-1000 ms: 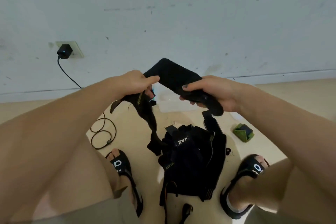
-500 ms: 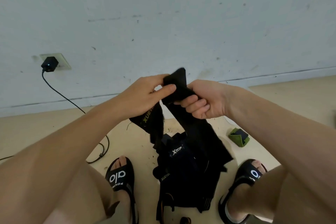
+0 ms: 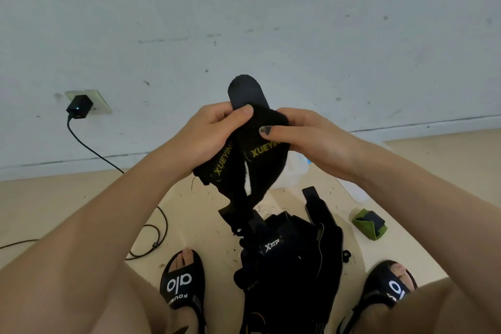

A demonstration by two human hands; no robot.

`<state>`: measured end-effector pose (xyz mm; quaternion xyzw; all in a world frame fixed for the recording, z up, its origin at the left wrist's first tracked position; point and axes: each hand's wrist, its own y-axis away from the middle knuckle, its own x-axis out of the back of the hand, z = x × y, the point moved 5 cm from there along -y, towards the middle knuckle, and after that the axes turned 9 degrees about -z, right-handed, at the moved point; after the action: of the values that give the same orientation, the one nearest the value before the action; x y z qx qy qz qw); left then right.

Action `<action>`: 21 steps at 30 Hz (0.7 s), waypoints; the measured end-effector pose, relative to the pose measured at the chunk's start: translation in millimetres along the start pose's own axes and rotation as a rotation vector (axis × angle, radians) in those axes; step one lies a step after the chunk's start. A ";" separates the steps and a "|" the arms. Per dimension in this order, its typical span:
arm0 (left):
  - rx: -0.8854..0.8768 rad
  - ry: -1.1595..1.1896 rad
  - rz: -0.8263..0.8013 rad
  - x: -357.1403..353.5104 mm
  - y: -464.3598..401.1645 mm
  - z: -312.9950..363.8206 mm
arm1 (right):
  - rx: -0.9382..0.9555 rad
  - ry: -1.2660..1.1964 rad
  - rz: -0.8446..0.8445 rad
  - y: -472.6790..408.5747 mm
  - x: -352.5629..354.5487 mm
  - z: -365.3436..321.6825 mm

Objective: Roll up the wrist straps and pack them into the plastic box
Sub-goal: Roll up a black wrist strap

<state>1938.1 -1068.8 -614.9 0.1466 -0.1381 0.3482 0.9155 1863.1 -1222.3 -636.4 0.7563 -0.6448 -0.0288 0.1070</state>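
Both our hands are up in front of the wall, and between them sits the wrist strap (image 3: 245,160), black with yellow XUEYIN lettering showing twice. Our left hand (image 3: 208,135) has its fingers curled round the strap's left half, thumb pressed down on top. Our right hand (image 3: 306,135) pinches the right half, thumb laid flat across the fabric and the other fingers wrapped behind. A rounded black tab of the strap pokes up above both thumbs, and a loose tail hangs below the hands toward the pile of black gear (image 3: 291,266) on the floor.

That pile, marked XTEP, lies directly under the strap, between our two black sandals (image 3: 181,285). Behind the strap and just under our right wrist, a bit of the clear plastic box (image 3: 296,171) peeks out, mostly hidden. Right of the pile rests a small green pouch (image 3: 370,224). Far left of the strap, a black charger (image 3: 79,107) sits in the wall socket, its cable (image 3: 146,236) trailing down and looping on the floor left of the pile.
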 end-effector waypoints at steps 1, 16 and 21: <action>0.012 -0.007 -0.007 -0.1 -2.0 0.2 | 0.027 -0.001 0.027 1.4 0.5 -2.9; 0.128 0.559 -0.148 10.4 -34.8 -1.3 | 0.020 -0.391 -0.104 8.6 14.4 -12.4; 0.090 0.822 -0.130 14.1 -45.4 -0.4 | 0.006 -0.435 -0.153 0.7 9.9 -11.7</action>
<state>1979.1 -1092.7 -618.1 0.0438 0.2638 0.3250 0.9071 1866.1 -1230.7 -623.9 0.7791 -0.5938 -0.1972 -0.0390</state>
